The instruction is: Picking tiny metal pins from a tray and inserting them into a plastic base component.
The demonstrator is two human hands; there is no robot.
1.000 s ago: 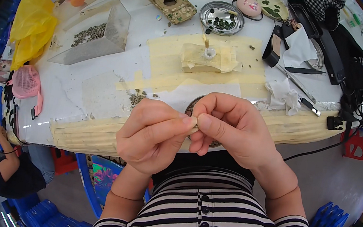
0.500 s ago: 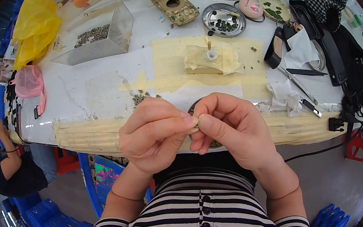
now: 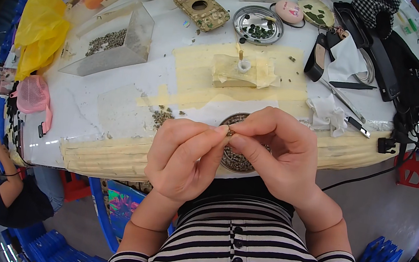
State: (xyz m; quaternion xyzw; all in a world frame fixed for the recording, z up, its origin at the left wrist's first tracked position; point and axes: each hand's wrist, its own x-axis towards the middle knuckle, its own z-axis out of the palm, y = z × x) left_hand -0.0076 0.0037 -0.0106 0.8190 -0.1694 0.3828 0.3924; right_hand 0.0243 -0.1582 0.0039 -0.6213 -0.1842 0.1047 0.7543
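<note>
My left hand [image 3: 182,156] and my right hand [image 3: 283,157] meet fingertip to fingertip above the table's near edge. Pinched between them is a tiny brownish part [image 3: 230,132], mostly covered by the fingers, so its exact kind cannot be made out. Partly behind my right hand, a round dish holds many small grey-brown parts [image 3: 237,163]. A loose pile of similar parts [image 3: 162,118] lies on the table beyond my left hand. Farther off, a tape-wrapped block [image 3: 227,77] carries a small white cup [image 3: 244,66] with a thin stick beside it.
A clear bin [image 3: 136,40] with more small parts stands at the left. Across the back are a camouflage tank hull [image 3: 202,9] and a metal plate [image 3: 239,25] of dark green bits. Tweezers [image 3: 343,100], crumpled tissue [image 3: 325,112] and a utility knife [image 3: 358,126] lie right.
Both hands have shifted slightly, their fingertips a little farther from me and the right fingers less curled underneath. More of the round dish now shows. The tiny part stays pinched.
</note>
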